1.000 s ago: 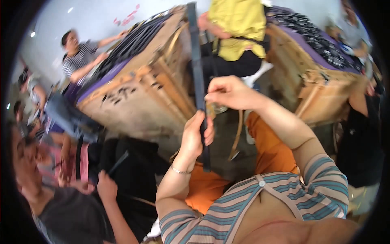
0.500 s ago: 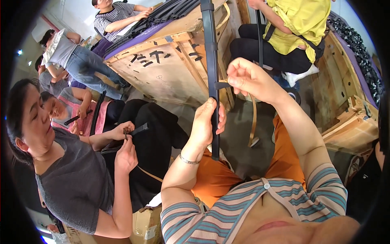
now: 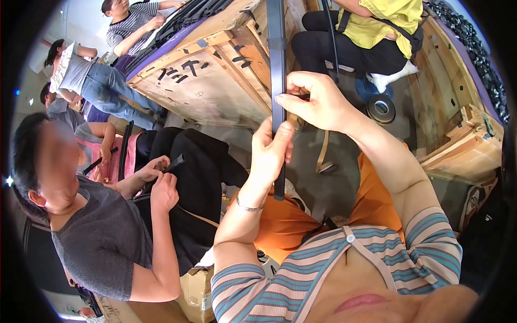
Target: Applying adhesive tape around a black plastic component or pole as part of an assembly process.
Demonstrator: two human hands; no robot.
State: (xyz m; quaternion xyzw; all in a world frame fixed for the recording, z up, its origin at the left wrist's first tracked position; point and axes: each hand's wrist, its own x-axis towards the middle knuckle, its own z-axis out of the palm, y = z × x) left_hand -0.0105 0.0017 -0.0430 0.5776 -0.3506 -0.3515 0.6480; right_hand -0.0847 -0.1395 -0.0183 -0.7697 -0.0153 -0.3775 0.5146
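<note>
A long, flat black bar (image 3: 277, 67) stands nearly upright before me, its upper end cut off by the picture's top edge. My left hand (image 3: 271, 148) is closed round its lower part, with the thumb along the front. Just above, my right hand (image 3: 319, 102) pinches a strip of tape against the bar's right side, its thumb touching the bar. Most of the tape is hidden by the fingers. Its tan tail (image 3: 323, 149) hangs below my right hand toward the floor. A dark band (image 3: 277, 45) wraps the bar higher up.
At my left sits a co-worker (image 3: 102, 226) handling a small black piece. A wooden crate (image 3: 199, 91) with black bars on top stands ahead, another crate (image 3: 452, 91) at the right. A person in yellow (image 3: 379, 27) sits beyond. A tape roll (image 3: 390, 116) lies on the floor.
My right hand has moved down and left, from holding the tape out beside the bar to pressing at it. The view has shifted, and the tape roll now shows on the floor.
</note>
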